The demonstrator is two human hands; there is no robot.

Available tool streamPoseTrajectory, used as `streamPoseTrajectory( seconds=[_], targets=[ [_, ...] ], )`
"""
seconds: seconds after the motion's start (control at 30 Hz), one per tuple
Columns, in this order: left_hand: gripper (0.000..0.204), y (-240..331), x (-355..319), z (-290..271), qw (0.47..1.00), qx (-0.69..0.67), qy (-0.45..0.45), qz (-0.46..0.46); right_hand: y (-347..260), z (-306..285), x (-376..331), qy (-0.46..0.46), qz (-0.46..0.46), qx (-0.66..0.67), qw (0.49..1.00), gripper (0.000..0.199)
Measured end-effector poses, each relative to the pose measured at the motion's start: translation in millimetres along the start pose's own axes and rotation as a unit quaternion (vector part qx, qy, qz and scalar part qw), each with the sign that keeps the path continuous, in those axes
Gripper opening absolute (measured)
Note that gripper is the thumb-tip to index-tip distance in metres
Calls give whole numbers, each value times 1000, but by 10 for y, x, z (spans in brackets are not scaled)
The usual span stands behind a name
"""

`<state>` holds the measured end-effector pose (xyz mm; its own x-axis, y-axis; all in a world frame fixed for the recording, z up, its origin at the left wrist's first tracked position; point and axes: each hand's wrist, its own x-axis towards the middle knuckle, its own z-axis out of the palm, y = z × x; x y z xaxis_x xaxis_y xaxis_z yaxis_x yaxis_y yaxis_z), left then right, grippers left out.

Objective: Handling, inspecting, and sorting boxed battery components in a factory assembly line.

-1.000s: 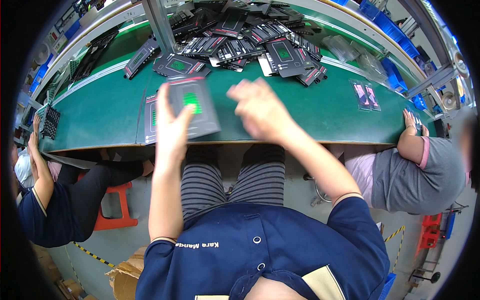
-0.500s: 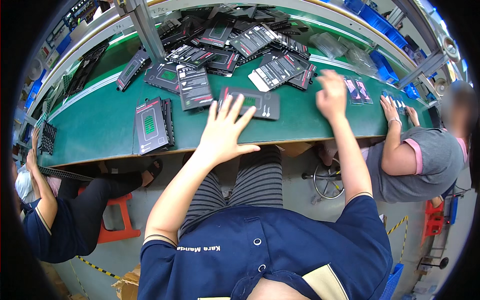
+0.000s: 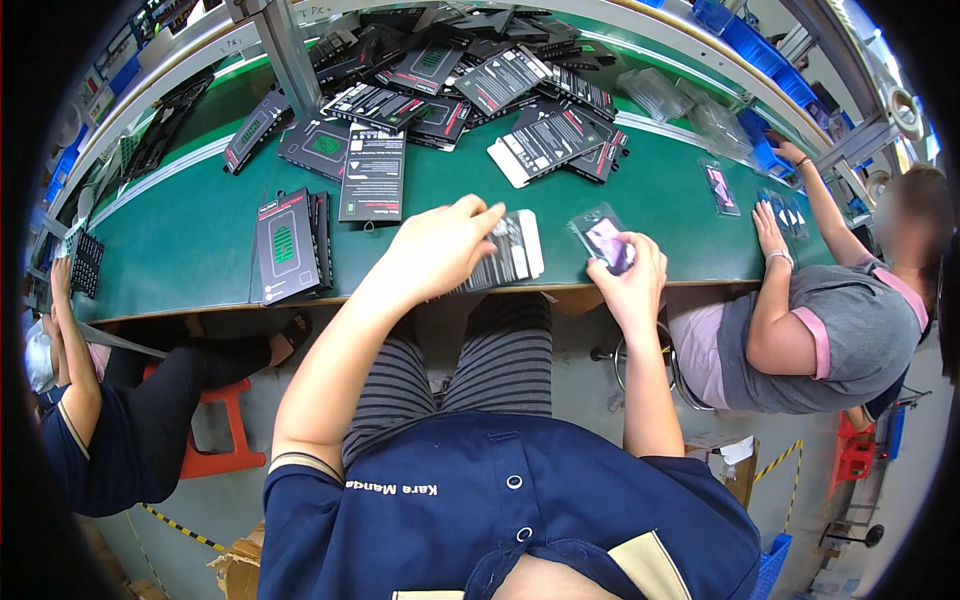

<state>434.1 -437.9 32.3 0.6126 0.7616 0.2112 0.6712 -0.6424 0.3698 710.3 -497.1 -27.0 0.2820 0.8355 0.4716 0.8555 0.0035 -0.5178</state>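
Note:
In front of me, at the near part of the green bench, my left hand (image 3: 447, 245) is closed on a flat black box (image 3: 505, 257). The box is smeared by motion, and its white end flap points right. Just to the right of that flap, my right hand (image 3: 634, 278) pinches a small clear pouch (image 3: 600, 234) with a pink and purple insert. The pouch is tilted above the bench, apart from the box. Beyond my left hand lies another black box (image 3: 372, 180), printed side up. Further left, black boxes with a green pattern (image 3: 290, 243) overlap near the front edge.
A heap of black boxes (image 3: 440, 65) covers the back of the bench (image 3: 640, 190). Clear plastic trays (image 3: 655, 95) lie back right. One more pouch (image 3: 718, 187) rests near a co-worker (image 3: 810, 310) at the right. A metal post (image 3: 285, 60) rises at back left.
My right hand has picked up one of two pouches at the right and brought it toward me. My left hand has gripped the box, turned it and drawn it nearer.

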Motion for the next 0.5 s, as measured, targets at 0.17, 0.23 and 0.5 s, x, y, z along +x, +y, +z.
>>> streamPoseTrajectory(
  seconds=[0.17, 0.23, 0.5],
  targets=[
    [65, -206, -38, 323, 994, -19, 66, 79, -16, 3, 178, -189, -113, 151, 964, 50],
    [81, -159, -24, 252, 998, -33, 2, 49, -79, -45, 282, -319, -172, 216, 907, 49],
    [85, 4, -11, 119, 962, -172, 210, -6, -703, 126, 270, -143, -17, 611, 778, 35]
  ],
)
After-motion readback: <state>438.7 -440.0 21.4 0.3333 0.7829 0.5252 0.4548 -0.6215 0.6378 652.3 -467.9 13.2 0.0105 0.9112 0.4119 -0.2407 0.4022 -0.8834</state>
